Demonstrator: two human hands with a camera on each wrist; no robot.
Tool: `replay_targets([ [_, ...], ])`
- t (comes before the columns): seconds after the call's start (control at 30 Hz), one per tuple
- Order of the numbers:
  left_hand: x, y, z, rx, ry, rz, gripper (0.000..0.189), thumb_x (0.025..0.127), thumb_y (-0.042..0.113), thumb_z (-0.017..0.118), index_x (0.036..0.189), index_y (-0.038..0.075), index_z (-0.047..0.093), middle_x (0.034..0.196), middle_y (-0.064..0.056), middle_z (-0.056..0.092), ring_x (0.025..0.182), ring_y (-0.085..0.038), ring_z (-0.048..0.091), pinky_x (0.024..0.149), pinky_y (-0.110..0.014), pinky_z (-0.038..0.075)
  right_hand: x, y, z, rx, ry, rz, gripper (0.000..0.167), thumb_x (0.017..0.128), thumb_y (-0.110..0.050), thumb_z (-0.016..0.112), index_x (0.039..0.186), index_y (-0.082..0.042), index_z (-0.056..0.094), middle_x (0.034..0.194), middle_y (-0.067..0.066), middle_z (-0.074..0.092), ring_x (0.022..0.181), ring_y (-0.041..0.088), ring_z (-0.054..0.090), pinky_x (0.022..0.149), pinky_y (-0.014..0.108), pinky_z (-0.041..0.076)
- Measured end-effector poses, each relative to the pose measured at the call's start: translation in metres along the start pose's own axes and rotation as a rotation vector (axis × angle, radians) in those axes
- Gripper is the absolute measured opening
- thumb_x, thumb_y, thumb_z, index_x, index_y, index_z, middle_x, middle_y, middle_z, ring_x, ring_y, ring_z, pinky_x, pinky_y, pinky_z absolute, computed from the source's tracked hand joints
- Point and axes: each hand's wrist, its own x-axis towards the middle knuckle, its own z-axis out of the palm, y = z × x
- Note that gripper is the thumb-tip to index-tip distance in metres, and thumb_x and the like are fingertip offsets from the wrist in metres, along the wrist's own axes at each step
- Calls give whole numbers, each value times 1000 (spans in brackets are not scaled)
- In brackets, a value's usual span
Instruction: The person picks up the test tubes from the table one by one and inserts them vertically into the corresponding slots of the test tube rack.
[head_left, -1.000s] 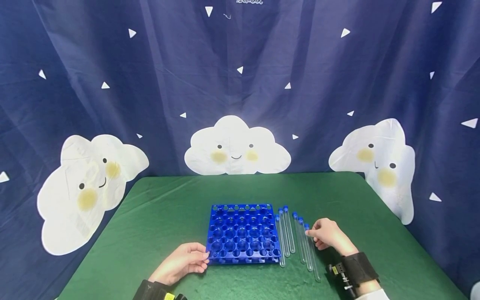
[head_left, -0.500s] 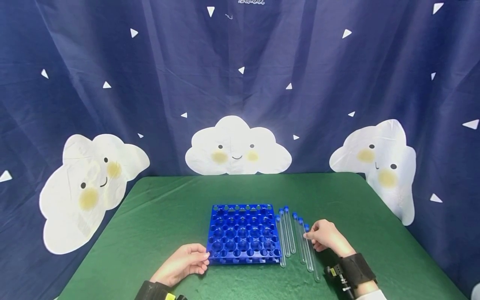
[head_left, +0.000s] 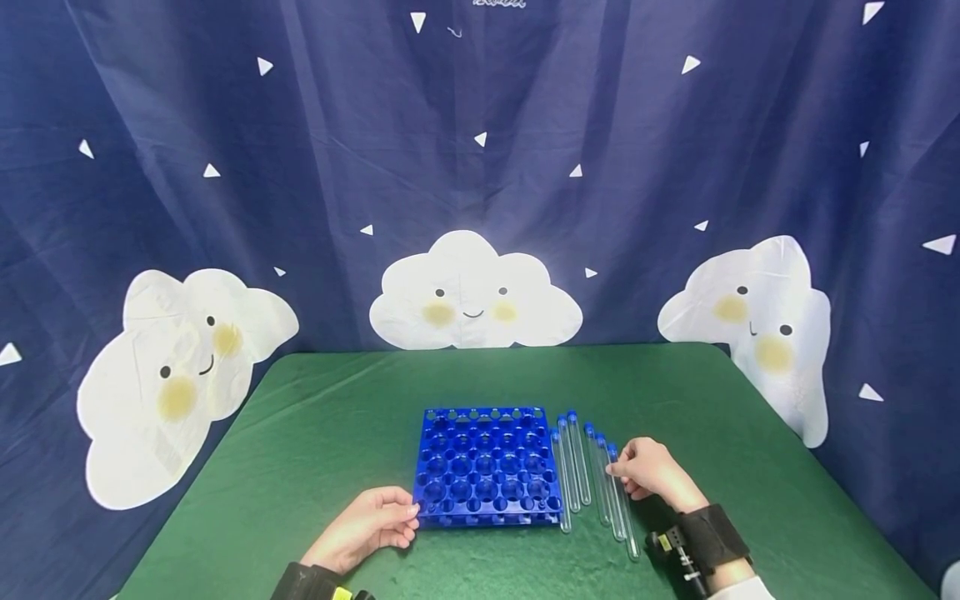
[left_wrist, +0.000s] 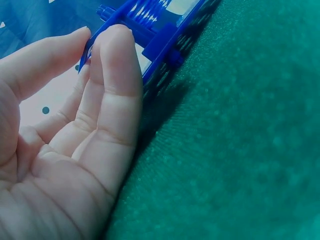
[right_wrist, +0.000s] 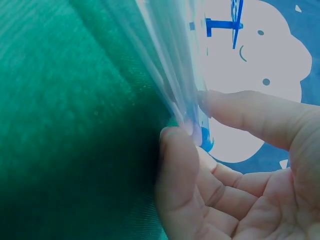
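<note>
A blue test tube rack (head_left: 486, 479) with rows of round holes stands mid-table. At its front left corner, my left hand (head_left: 366, 527) pinches the rack between thumb and fingers; the left wrist view shows the fingertips on the rack's end (left_wrist: 161, 44). To the right, my right hand (head_left: 656, 473) has thumb and fingers at the upper part of a clear, blue-capped test tube (head_left: 627, 523), the outermost of three lying side by side. In the right wrist view the thumb and index finger close on the tube just below its blue cap (right_wrist: 206, 140).
Between the rack and the right-hand group lie three more capped test tubes (head_left: 567, 467), close along the rack's right side. A green cloth (head_left: 360, 400) covers the table. Behind it hangs a dark blue curtain (head_left: 525, 192) with white clouds.
My right hand has shifted very slightly left, with the outer tube's lower end moving a little the same way. The left hand and the rack keep their places.
</note>
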Motion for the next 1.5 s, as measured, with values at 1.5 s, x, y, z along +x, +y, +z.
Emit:
replay_targets([
  [1.5,-1,-2,2,19,20,28,3,93,6,56,93,8,58,83,-3,66,71,-10,63,67,-23,56,-3,-76,-15,68,154,-383,20,87,-11,68,96,1,55,77,10,65,59,18,66,59,36,58],
])
